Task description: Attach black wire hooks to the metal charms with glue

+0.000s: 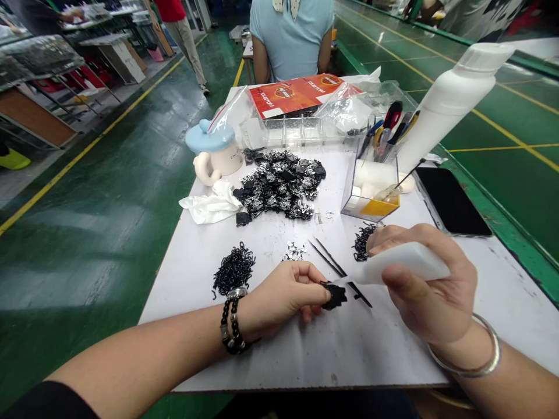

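Across a green floor (109,221) ruled with yellow lines stands a white-topped table (283,361), and beyond its far edge is a person in light blue (292,41), back turned. Orange-red printed packaging (301,93) near that edge reads "CUSTOM" twice, each beside an emblem whose lettering is too small to read surely. Left of centre spreads a heap of black and silver parts (282,183). At the right stands a tall white bottle (449,105).

The left hand (279,294) reaches in from the left, a beaded bracelet at its wrist, thumb and fingers pinched together on a black piece (335,295) held just above the table near the front. The right hand (437,291), palm turned inward, is clamped round a squeeze bottle (413,260), thumb on the near side and fingers curled over the far side; the nozzle points left at the piece, though whether it touches I cannot tell.

The blue-lidded mug (222,160) bears dark lettering starting with "C", the rest unclear. Tweezers (336,266) lie behind the piece. Smaller come black hooks (234,269) piled left of the hands, and tiny silver bits (294,251).
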The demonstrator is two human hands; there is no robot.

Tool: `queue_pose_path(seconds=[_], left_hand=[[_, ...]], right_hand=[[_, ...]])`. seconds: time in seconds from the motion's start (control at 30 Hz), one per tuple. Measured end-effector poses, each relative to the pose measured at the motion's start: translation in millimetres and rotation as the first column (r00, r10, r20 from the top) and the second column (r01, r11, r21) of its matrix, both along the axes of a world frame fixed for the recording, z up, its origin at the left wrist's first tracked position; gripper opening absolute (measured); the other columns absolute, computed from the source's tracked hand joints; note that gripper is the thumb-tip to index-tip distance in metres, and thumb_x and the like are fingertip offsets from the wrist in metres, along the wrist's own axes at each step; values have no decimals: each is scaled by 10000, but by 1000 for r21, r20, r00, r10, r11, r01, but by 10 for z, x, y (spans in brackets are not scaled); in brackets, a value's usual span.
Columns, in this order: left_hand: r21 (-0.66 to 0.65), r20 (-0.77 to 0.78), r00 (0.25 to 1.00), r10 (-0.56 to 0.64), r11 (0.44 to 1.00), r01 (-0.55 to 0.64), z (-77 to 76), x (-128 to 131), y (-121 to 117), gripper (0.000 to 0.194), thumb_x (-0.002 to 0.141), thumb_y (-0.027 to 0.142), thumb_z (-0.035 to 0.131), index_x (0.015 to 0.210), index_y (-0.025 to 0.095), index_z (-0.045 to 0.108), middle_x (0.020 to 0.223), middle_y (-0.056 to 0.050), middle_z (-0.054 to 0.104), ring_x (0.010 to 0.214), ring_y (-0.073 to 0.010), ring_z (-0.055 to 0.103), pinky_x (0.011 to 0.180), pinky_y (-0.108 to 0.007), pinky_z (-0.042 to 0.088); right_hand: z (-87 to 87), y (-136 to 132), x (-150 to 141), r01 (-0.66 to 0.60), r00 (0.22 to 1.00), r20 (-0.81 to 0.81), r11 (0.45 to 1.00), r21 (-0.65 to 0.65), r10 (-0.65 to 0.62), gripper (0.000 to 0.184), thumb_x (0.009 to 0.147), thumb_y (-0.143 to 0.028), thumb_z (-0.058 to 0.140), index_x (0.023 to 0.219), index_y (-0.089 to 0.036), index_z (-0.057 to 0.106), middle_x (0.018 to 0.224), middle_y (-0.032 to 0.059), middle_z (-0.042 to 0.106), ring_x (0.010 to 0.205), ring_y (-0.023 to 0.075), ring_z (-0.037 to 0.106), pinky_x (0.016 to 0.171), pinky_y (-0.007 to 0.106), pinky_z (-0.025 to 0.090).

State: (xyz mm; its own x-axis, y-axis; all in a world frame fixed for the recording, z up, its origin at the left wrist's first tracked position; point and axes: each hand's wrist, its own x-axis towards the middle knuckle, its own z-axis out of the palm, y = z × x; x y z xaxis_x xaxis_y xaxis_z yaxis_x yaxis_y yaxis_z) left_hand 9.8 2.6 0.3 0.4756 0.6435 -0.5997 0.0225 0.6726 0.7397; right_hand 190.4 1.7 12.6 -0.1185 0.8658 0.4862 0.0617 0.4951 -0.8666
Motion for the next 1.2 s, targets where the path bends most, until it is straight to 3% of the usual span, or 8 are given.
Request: queue_pose_path(seconds=[0.2,0.4,0.67,0.93,1.13,1.2], left_hand=[[6,1,1000,5,1000,-5,-1,-4,-3,126,589,159,642,668,149,543,448,52,565,354,-54,448,417,-192,335],[2,16,1000,-2,1000,2,-11,-12,2,120,579,140,627,666,150,545,451,52,574,349,-52,445,408,-185,336],[-1,16,1000,22,1000,-22,0,0,-11,138,563,146,629,674,150,546,433,63,560,349,-50,448,420,-187,351],[0,6,1000,18,1000,-18,0,-1,0,150,551,157,635,666,148,540,447,51,578,350,-52,453,399,-174,342],[1,18,1000,-2,1000,2,-19,-12,-4,123,568,147,624,664,148,546,443,52,575,348,-50,441,408,-180,339],[7,22,1000,8,1000,-8,-16,-8,-6,123,574,150,627,664,149,544,430,59,562,347,-49,434,416,-184,345]], right_hand=[[17,-2,-2,-12,999,-39,1000,3,12,39,826,-300,618,842,-269,600,653,30,510,635,196,496,554,362,381],[75,-3,22,-2,984,-175,993,-116,-19,152,812,-378,634,778,-237,588,617,19,471,542,156,425,530,350,345],[-11,18,-13,-27,997,-74,1000,8,27,52,835,-303,607,838,-252,597,687,43,519,637,190,490,567,363,379],[-30,52,12,-50,994,-95,995,87,58,31,820,-233,609,845,-216,605,667,27,524,623,178,494,600,363,387],[78,-6,21,6,970,-242,999,-41,-15,147,802,-328,648,790,-185,615,637,22,499,560,155,461,554,348,358],[87,-23,25,-28,969,-247,996,-80,7,163,805,-343,642,783,-184,610,628,17,488,556,150,449,549,343,354]])
